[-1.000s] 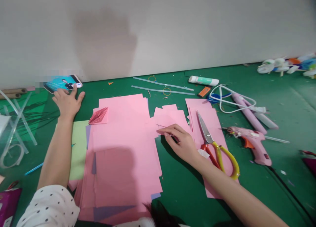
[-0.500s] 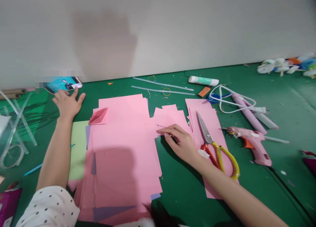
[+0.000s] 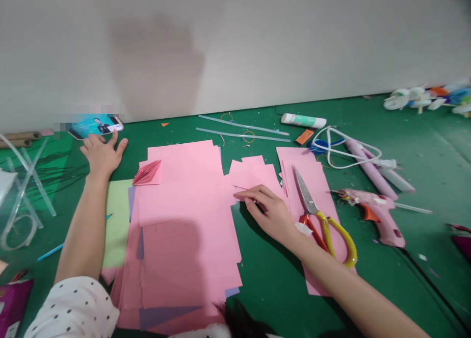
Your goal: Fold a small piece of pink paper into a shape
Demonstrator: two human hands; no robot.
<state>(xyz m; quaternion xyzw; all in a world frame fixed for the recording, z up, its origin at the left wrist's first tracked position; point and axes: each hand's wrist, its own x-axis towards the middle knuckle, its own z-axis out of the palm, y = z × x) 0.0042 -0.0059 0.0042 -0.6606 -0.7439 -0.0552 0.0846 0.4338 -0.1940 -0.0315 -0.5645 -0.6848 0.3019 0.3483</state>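
Observation:
My left hand [image 3: 104, 154] is stretched out at the back left, fingers spread. Its fingertips touch the lower edge of a phone [image 3: 91, 125] whose lit screen leans near the wall. My right hand [image 3: 270, 213] is palm down with thumb and index finger brought together at the edge of a small pink paper piece [image 3: 253, 173]. Left of it lies a large stack of pink paper [image 3: 184, 200], with purple and green sheets partly under it. A pleated pink paper fan [image 3: 147, 173] rests at the stack's upper left. Scissors [image 3: 311, 205] lie on pink strips [image 3: 324, 181] beside my right forearm.
A pink glue gun [image 3: 382, 215], a corded pink tool [image 3: 371, 169], a glue stick tube [image 3: 303, 120] and an orange sharpener-like piece [image 3: 304, 137] lie right. Clear glue sticks [image 3: 243, 134] are at the back. Tape [image 3: 20, 232] and a blue pen [image 3: 50, 252] lie left.
Both hands stay where they were. The whole view has shifted very slightly; nothing is picked up or put down.

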